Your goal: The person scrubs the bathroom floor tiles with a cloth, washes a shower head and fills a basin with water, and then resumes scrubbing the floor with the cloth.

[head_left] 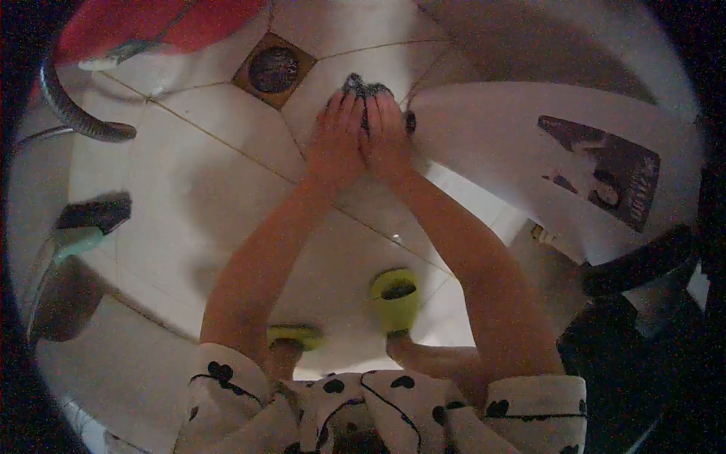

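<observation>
My left hand (339,136) and my right hand (387,132) are side by side at the top middle, arms stretched forward. Their fingers are closed around a dark grey crumpled thing (354,82), which looks like wet cloth; its kind is not clear. Only small dark parts of it show past the fingertips and between the hands. Below them is a pale tiled floor (234,219). Up and to the left of my hands, a square floor drain (274,69) with a round dark grate is set in the tiles.
A red object (174,23) stands at the top left, near a grey hose (76,113). Dark-headed brush-like thing (94,210) lies left. A white curved surface (476,144) with a picture label (605,170) is at right. Yellow-green slippers (393,310) are on my feet.
</observation>
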Available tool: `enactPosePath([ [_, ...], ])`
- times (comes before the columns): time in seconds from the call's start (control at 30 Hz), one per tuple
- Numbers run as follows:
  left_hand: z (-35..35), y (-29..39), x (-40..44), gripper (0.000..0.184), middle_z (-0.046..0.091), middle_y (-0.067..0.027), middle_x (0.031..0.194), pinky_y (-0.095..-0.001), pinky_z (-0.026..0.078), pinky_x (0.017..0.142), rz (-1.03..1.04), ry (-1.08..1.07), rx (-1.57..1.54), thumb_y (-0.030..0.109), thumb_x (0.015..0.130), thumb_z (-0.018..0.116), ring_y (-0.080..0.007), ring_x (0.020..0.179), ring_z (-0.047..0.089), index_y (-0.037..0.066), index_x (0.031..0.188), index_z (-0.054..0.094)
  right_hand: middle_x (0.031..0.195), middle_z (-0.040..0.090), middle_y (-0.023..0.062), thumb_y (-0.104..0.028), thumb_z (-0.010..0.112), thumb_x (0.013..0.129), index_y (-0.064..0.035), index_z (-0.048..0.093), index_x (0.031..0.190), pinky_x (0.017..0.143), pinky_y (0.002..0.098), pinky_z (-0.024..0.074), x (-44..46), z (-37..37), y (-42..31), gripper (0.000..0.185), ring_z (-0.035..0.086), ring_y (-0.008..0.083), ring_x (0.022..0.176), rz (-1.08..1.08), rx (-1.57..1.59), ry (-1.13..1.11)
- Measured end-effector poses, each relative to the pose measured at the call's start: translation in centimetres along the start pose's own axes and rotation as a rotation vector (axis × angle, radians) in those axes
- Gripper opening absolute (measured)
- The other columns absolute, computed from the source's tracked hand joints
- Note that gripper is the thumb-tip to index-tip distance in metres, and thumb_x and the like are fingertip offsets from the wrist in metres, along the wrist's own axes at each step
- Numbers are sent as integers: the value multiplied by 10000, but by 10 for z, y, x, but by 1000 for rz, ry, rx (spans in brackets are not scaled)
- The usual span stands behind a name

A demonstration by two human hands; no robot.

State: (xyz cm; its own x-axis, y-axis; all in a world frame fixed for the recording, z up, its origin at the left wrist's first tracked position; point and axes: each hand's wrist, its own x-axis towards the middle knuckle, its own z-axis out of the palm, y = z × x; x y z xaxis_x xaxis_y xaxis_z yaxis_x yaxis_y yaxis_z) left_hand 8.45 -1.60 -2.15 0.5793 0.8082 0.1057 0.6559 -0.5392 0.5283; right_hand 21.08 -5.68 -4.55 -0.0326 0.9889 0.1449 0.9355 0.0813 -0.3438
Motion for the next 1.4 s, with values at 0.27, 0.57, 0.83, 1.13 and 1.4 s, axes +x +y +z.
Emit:
enactPosePath([
  [0.27,39,-28,24,476,360,-152,1346,-420,242,1054,183,-132,-74,172,806,470,-336,1259,300,14,1251,413,1315,292,301,-139,497,804,101,283,1265,1036,495,218,-3,27,9,562,274,463,1225,232,16,-29],
  [0.57,80,5,16,474,392,-147,1322,-416,242,1052,287,-128,-112,197,813,461,-323,1261,299,14,1248,424,1354,221,320,-120,454,822,109,222,1297,1048,457,216,-45,4,35,576,224,440,1270,307,-11,-148],
  [0.83,107,62,13,487,374,-138,1331,-436,247,1045,332,-133,-190,199,809,472,-318,1262,296,13,1255,412,1357,208,328,-111,444,826,109,190,1310,1044,442,227,-82,-36,61,589,234,453,1258,426,-55,-203],
  [1.13,83,55,63,446,430,-133,1303,-383,283,1036,487,-151,-159,227,813,462,-261,1238,360,9,1202,477,1349,254,304,-147,415,856,106,231,1301,1064,441,180,-52,-33,54,544,216,426,1274,526,-126,81],
  [1.4,41,-37,113,450,352,-188,1349,-398,283,1036,245,-30,-29,148,839,413,-326,1235,355,-45,1245,396,1318,321,277,-221,445,821,86,344,1249,1051,472,206,73,9,55,536,277,418,1244,194,-104,160],
])
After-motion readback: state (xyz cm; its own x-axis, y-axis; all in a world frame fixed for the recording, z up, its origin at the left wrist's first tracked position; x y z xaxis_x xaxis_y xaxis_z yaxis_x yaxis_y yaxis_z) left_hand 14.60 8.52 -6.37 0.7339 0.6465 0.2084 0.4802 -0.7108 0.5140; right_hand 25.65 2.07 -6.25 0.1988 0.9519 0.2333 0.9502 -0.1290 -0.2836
